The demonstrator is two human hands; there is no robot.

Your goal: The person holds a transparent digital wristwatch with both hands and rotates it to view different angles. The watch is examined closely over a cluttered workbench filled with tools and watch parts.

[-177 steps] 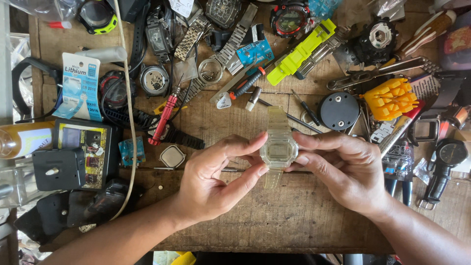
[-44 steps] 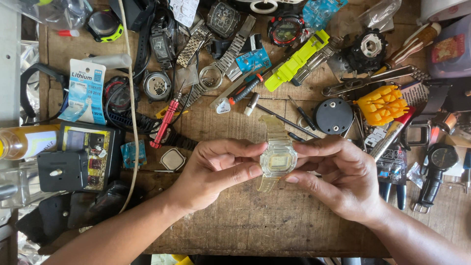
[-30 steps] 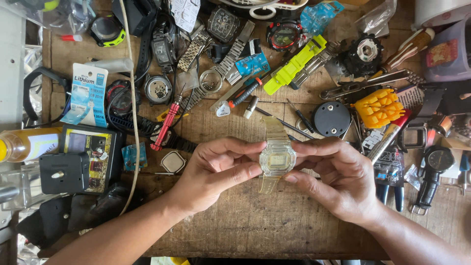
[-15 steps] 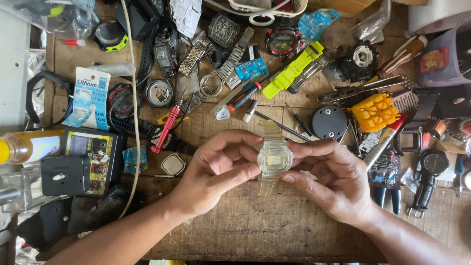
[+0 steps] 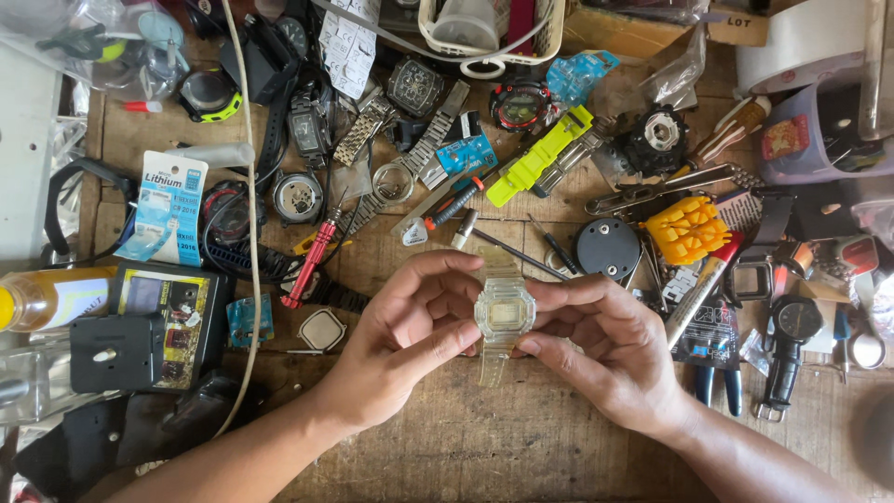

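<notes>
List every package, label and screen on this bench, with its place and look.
Blister card: far left, blue and white, rectangular.
Paper sheet: top centre, white, printed.
Clear watch: between both hands, square pale screen.
Boxed device: left, black with small screen.

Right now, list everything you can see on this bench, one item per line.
clear watch: 1, translucent, centre, held by both hands
red screwdriver: 1, red, left of centre
yellow strap: 1, lime yellow, upper middle
orange tool: 1, orange, right
round black disc: 1, black, right of centre
battery card: 1, blue and white, left
basket: 1, white, top
bench: 1, brown wood
left hand: 1, fingers on the watch
right hand: 1, fingers on the watch
</notes>
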